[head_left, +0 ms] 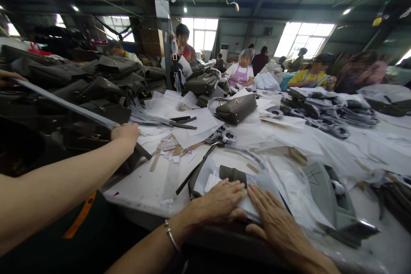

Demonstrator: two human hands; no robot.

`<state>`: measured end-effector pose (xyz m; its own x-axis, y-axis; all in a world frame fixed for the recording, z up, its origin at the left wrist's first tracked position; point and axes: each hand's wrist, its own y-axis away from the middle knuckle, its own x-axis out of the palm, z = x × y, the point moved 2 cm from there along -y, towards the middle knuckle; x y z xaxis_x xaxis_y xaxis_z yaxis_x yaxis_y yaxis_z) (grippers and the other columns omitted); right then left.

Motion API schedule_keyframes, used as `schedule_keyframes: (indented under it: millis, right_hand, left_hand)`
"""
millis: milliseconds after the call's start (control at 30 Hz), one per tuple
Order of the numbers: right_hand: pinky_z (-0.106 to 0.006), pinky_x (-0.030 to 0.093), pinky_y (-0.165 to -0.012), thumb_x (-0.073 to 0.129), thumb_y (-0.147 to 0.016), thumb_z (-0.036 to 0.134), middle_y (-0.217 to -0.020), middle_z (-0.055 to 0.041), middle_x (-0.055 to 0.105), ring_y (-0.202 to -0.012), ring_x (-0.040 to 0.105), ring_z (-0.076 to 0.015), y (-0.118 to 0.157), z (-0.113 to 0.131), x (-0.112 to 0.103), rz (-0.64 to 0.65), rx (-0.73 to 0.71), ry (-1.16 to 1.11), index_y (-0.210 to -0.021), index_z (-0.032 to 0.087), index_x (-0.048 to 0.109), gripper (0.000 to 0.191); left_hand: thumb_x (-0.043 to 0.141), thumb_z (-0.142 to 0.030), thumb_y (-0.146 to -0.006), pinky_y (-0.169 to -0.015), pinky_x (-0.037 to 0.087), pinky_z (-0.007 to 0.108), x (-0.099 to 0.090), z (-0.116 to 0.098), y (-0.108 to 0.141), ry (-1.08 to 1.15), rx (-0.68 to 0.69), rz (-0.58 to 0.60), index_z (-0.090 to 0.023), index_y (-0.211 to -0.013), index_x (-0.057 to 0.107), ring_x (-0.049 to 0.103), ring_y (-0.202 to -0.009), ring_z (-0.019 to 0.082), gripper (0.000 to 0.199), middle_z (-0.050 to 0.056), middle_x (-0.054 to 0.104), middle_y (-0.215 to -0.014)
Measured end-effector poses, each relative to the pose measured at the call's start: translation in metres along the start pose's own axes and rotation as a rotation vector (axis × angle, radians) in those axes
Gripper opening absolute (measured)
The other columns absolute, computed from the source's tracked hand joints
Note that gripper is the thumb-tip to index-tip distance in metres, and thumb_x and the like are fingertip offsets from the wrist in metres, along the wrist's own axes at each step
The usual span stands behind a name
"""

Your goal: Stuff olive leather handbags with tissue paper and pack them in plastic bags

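My left hand (221, 199), with a silver bracelet at its wrist, lies flat on white wrapping at the table's front edge. Beside it, my right hand (274, 212) is spread flat on the same wrapping. Under and around both hands is a dark grey-green handbag (196, 180), partly covered by white sheets. A rolled dark strap piece (233, 174) sits on the wrapping, just beyond my fingertips. A plastic-wrapped strap (247, 153) curves behind the bag. My palms hide part of the bag.
At left, a co-worker's hand (125, 135) stretches a wrapped strap (70, 105). Dark handbags (109, 66) are heaped behind. A grey tape dispenser (330, 192) stands right of my hands. Another handbag (237, 109), paper sheets (199, 126) and coiled straps (338, 130) lie farther back.
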<state>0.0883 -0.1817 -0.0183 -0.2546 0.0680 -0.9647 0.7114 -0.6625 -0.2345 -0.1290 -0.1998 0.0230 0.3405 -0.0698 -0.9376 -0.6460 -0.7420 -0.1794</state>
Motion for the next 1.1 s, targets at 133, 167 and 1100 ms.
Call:
schedule_keyframes:
  millis: [133,167,1100]
  right_hand:
    - [-0.051,0.043,-0.109,0.059,-0.088,0.053,-0.149,-0.0102,0.043,-0.134,0.046,-0.0341,-0.006,-0.013,-0.023,0.114,0.034,-0.167,-0.147,0.025,0.043,0.068]
    - [-0.049,0.044,-0.109,0.055,-0.091,0.052,-0.149,-0.0086,0.043,-0.134,0.046,-0.0328,-0.013,-0.014,-0.034,0.11,0.06,-0.204,-0.148,0.027,0.043,0.063]
    - [-0.05,0.045,-0.105,0.055,-0.094,0.039,-0.116,-0.0087,0.071,-0.123,0.057,-0.0291,-0.182,0.039,0.053,-0.034,-0.201,-0.526,-0.105,0.023,0.074,0.027]
  left_hand:
    - [0.044,-0.055,-0.095,-0.115,0.024,0.058,-0.011,0.029,0.017,-0.056,-0.314,-0.062,-0.019,-0.138,0.048,0.029,-0.144,0.033,0.056,0.014,0.043,-0.15]
    - [0.043,-0.056,-0.095,-0.114,0.022,0.062,-0.008,0.032,0.021,-0.05,-0.372,-0.05,-0.019,-0.14,0.046,0.027,-0.145,0.035,0.059,0.015,0.041,-0.151]
    - [0.065,-0.024,-0.084,-0.087,0.045,0.03,-0.052,0.203,0.07,-0.195,-0.984,-0.185,-0.019,-0.088,0.066,0.061,-0.098,0.022,0.007,0.006,0.066,-0.097]
